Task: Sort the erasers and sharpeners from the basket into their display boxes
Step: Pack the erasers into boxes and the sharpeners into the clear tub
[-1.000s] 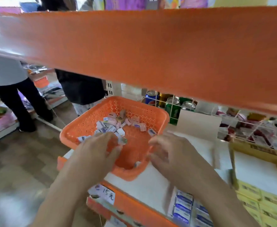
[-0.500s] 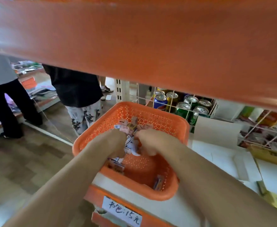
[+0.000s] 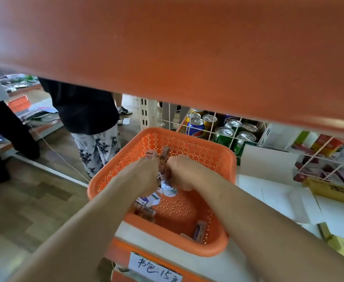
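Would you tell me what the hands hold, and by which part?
The left hand and right hand clamp a clump of small packs by its sides.

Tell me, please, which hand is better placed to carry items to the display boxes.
Probably the right hand: both work in the orange basket, but the yellow boxes lie on its side; the left hand would reach across.

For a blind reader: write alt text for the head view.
The left hand and right hand grip a clump of small wrapped erasers inside an orange perforated basket on a white shelf. Drink cans stand behind a wire grid beyond it.
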The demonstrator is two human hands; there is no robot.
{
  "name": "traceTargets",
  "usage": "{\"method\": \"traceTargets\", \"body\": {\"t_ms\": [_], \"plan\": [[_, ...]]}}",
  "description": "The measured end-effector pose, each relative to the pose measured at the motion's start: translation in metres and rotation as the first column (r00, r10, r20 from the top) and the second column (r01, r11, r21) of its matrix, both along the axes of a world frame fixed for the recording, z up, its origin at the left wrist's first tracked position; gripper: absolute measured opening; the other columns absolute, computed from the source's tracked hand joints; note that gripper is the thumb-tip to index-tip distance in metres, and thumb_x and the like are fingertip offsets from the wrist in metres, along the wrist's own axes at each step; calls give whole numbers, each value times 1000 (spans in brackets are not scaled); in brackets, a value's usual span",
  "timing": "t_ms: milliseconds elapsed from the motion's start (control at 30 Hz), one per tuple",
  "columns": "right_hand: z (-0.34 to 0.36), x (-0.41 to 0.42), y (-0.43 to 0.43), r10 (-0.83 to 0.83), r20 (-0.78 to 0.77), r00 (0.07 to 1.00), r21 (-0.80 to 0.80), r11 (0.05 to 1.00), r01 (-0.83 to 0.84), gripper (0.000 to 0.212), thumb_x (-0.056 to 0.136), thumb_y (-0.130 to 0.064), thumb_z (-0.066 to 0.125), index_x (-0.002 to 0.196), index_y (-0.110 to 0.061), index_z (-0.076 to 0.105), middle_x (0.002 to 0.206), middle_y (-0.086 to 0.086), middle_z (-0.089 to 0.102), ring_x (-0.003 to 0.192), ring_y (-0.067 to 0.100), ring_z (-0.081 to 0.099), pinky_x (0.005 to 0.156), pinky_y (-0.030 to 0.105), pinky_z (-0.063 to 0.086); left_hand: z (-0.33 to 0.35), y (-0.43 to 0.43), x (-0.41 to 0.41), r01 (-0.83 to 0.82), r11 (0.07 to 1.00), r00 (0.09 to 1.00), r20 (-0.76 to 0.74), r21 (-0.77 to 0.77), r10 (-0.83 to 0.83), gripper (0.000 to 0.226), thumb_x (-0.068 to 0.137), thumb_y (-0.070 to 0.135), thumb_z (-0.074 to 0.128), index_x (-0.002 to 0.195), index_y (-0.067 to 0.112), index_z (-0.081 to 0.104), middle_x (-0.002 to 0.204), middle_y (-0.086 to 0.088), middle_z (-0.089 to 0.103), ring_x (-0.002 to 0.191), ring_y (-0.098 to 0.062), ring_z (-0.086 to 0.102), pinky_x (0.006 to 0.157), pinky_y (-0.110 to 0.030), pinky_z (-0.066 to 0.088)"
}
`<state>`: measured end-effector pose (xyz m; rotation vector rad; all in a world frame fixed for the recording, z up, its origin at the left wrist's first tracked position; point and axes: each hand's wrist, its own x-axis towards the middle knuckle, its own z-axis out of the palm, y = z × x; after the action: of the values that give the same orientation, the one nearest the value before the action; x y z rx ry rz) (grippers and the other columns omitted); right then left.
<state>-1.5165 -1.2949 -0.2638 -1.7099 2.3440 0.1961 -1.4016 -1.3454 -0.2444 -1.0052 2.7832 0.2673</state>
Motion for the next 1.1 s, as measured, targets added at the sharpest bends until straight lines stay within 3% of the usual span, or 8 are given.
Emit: {"method": "traceTargets", "body": {"t_ms": [167,267,333,500,633,767,967,1100], "plan": [[-5,-1,6,12,14,1000,10,1000,-12,14,84,-19,56,91,-12,66,99,8,68,97,28,62,92,28,43,2,3,-12,110,990,988,119,-92,-98,48,89,5,54,135,13,41,124,-10,50,87,-27,57,69,-31,45],[3,-2,16,18,48,999,6,1000,-18,21,85,-14,60,104,-9,68,100,10,67,97,26,60,75,23,34,1,3,-10,131,987,988,96,-91,-122,35,87,-3,47,119,7,55,121,-13,50,92,-29,61,61,-28,42],[7,-4,21,9,69,998,-28,1000,-7,22,85,-16,61,104,-8,68,99,11,68,94,27,61,69,24,33,0,1,-9,120,991,991,59,-66,-117,26,86,1,49,109,8,62,115,-9,55,93,-27,61,69,-30,51],[11,-7,29,-15,97,995,-47,999,19,23,84,-21,63,100,-5,69,100,14,68,93,29,62,63,25,36,6,1,-5,-5,1000,989,-151,-12,3,19,89,8,47,100,9,63,93,-5,61,71,-18,54,52,-25,37],[7,0,33,80,178,981,-25,997,-76,28,80,-17,70,107,-9,70,104,10,67,90,25,60,68,27,44,7,3,-6,6,1000,986,-166,28,-1,17,91,7,43,83,9,58,84,-5,57,70,-19,60,45,-23,35],[6,7,37,76,119,990,11,997,-77,28,77,-17,72,102,-8,68,89,7,63,76,23,55,62,27,42,-4,-3,-4,-25,998,982,-187,55,35,21,92,13,45,72,13,50,68,1,55,54,-11,49,45,-19,35],[30,2,58,-32,139,990,-346,935,80,20,91,-22,58,104,-7,62,101,10,64,93,26,59,69,26,37,12,3,5,-53,992,852,-513,113,104,12,85,19,67,93,29,65,89,7,62,70,-3,56,50,-14,34],[58,-5,115,-99,418,903,-624,691,365,11,92,-26,61,101,-21,62,82,-6,62,73,10,59,64,25,43,26,40,3,33,977,670,-730,213,137,22,88,15,65,100,32,69,84,11,66,48,2,53,42,-8,35]]}}
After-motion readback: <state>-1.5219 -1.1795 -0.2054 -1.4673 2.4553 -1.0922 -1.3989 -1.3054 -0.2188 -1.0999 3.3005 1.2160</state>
